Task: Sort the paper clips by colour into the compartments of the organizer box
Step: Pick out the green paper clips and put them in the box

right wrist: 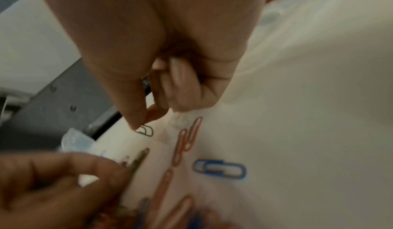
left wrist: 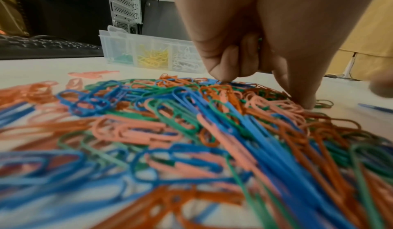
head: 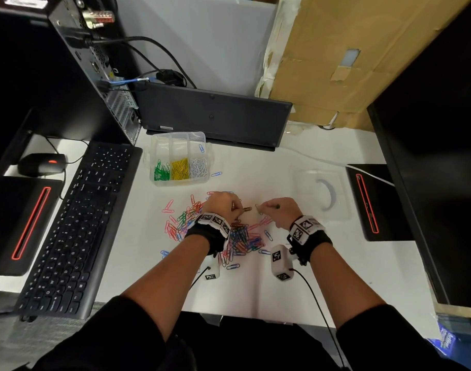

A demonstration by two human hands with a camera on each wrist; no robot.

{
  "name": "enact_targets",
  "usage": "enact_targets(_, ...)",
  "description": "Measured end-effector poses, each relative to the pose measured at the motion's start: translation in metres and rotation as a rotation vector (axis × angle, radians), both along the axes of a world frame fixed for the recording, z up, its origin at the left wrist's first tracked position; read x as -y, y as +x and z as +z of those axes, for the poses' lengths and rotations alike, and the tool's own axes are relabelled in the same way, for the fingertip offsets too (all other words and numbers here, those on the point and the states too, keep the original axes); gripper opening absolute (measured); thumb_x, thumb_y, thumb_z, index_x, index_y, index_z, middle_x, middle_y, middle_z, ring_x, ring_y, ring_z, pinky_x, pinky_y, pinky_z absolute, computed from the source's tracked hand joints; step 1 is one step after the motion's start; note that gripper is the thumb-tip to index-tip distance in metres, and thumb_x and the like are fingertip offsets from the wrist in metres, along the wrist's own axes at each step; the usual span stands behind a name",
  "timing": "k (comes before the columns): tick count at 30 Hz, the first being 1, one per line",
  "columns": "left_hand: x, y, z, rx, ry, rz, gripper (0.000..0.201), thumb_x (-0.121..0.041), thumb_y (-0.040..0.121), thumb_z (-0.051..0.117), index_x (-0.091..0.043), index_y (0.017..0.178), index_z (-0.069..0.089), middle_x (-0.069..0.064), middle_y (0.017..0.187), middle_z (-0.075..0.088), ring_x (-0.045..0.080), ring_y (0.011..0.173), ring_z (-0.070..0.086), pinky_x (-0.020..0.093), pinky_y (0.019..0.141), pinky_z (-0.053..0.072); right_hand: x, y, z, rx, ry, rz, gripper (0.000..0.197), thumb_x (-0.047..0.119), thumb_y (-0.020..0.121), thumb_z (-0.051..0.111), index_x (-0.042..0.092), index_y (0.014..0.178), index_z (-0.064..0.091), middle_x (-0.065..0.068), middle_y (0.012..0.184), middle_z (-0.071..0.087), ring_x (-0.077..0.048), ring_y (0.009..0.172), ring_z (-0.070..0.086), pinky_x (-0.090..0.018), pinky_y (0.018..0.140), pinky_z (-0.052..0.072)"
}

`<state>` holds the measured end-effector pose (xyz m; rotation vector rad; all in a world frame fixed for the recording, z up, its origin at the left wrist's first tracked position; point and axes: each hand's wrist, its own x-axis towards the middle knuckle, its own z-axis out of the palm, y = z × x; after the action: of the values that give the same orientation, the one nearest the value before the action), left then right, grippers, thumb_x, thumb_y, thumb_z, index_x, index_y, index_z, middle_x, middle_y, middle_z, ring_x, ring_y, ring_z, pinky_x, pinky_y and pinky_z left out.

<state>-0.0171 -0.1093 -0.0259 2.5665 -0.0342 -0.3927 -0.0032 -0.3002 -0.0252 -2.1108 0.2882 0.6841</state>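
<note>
The clear organizer box [head: 159,183] stands at the back of the white desk. Its near row holds green, yellow and white clips, and one blue clip lies in a far compartment. A mixed pile of paper clips [head: 223,234] [left wrist: 191,123] in blue, orange, pink and green lies under my wrists. Just beyond the pile, my left hand [head: 238,210] [left wrist: 244,56] pinches a clip [head: 246,209] [right wrist: 139,159] with its fingers curled. My right hand [head: 265,210] [right wrist: 144,120] faces it and pinches a dark green clip [head: 258,210] [right wrist: 146,130] between thumb and forefinger.
A clear plastic lid [head: 320,194] lies to the right of my hands. A black keyboard [head: 76,223] and mouse [head: 42,163] sit at the left. A dark flat device [head: 213,116] and a computer tower [head: 100,76] stand behind the box. Loose clips [right wrist: 219,168] lie near the pile.
</note>
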Motion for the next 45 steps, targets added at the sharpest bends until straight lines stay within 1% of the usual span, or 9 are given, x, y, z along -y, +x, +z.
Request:
enact_targets(7,-0.001,0.001,-0.003,-0.063,-0.059,-0.068,0.011,-0.021,0.091,0.057,-0.016,0.092,0.066,0.000,0.088,0.069,0.019,0.081,0.064,0.022,0.066,0.045,0.020,-0.017,0.003,-0.435,0.837,-0.418,0.008,0.014,0.095,0.059,0.009,0.089,0.061,-0.005,0.079,0.061,-0.009,0.060,0.050,-0.016,0.048,0.041)
enact_targets(14,-0.009,-0.010,0.006,-0.071,-0.308,0.168,0.021,-0.022,0.101,0.036,-0.009,0.084,0.042,0.001,0.068,0.047,0.020,0.064,0.042,0.030,0.058,0.029,0.023,-0.028,-0.005,-0.465,0.992,-0.482,0.032,0.011,0.086,0.060,0.000,0.115,0.061,-0.004,0.077,0.054,-0.009,0.059,0.051,-0.015,0.048,0.045)
enact_targets(17,-0.015,-0.018,0.007,-0.089,-0.402,0.208,0.028,-0.026,0.103,0.036,-0.011,0.080,0.043,-0.003,0.069,0.045,0.015,0.065,0.041,0.029,0.062,0.030,0.013,-0.034,-0.005,-0.535,1.040,-0.539,0.021,0.016,0.085,0.062,0.004,0.101,0.065,-0.004,0.074,0.053,-0.014,0.063,0.054,-0.019,0.050,0.051)
enact_targets(23,-0.029,-0.038,-0.009,-0.183,-0.667,0.366,0.034,-0.029,0.100,0.048,-0.018,0.068,0.040,0.003,0.056,0.050,0.012,0.043,0.040,0.024,0.049,0.034,-0.011,-0.044,0.004,-0.363,0.550,-0.174,0.020,0.027,0.087,0.072,0.013,0.078,0.062,0.001,0.066,0.057,-0.006,0.047,0.045,-0.016,0.038,0.033)
enact_targets(27,-0.032,-0.052,-0.009,-0.198,-0.605,0.327,0.008,-0.005,0.098,0.045,-0.011,0.097,0.051,0.003,0.060,0.055,0.004,0.040,0.043,0.021,0.046,0.036,-0.011,-0.046,0.006,0.068,0.062,0.448,0.018,0.024,0.068,0.088,0.018,0.080,0.077,0.007,0.071,0.070,-0.009,0.065,0.062,-0.020,0.062,0.048)
enact_targets(30,-0.033,-0.058,-0.012,-0.176,-0.547,0.234,0.031,0.002,0.096,0.036,-0.014,0.101,0.061,0.003,0.061,0.053,0.009,0.044,0.042,0.022,0.047,0.034,-0.007,-0.045,0.001,0.130,-0.108,0.621,0.026,0.024,0.063,0.089,0.024,0.087,0.079,0.007,0.083,0.074,-0.008,0.074,0.066,-0.015,0.067,0.049)
enact_targets(37,-0.026,-0.067,-0.005,-0.026,-0.163,-0.114,0.017,-0.030,0.078,0.073,-0.029,0.095,0.071,-0.014,0.067,0.060,0.009,0.063,0.057,0.019,0.063,0.043,-0.001,-0.046,-0.006,0.233,-0.196,0.689,0.017,0.029,0.071,0.082,0.035,0.085,0.077,0.011,0.078,0.066,-0.013,0.076,0.064,-0.026,0.075,0.053)
enact_targets(41,-0.027,-0.067,-0.005,-0.042,-0.046,-0.167,0.024,-0.037,0.079,0.073,-0.031,0.102,0.070,-0.008,0.096,0.071,0.013,0.087,0.064,0.026,0.079,0.051,0.005,-0.049,-0.009,0.257,-0.064,0.582,0.011,0.023,0.072,0.085,0.028,0.080,0.078,0.003,0.081,0.072,-0.009,0.076,0.065,-0.027,0.075,0.053)
enact_targets(45,-0.027,-0.066,-0.006,-0.037,-0.055,-0.152,0.010,-0.034,0.083,0.070,-0.031,0.092,0.071,-0.008,0.086,0.070,0.012,0.075,0.062,0.030,0.074,0.054,0.013,-0.045,-0.009,0.261,-0.005,0.355,0.010,0.025,0.072,0.086,0.022,0.073,0.076,-0.004,0.068,0.068,-0.003,0.055,0.051,-0.018,0.060,0.044)
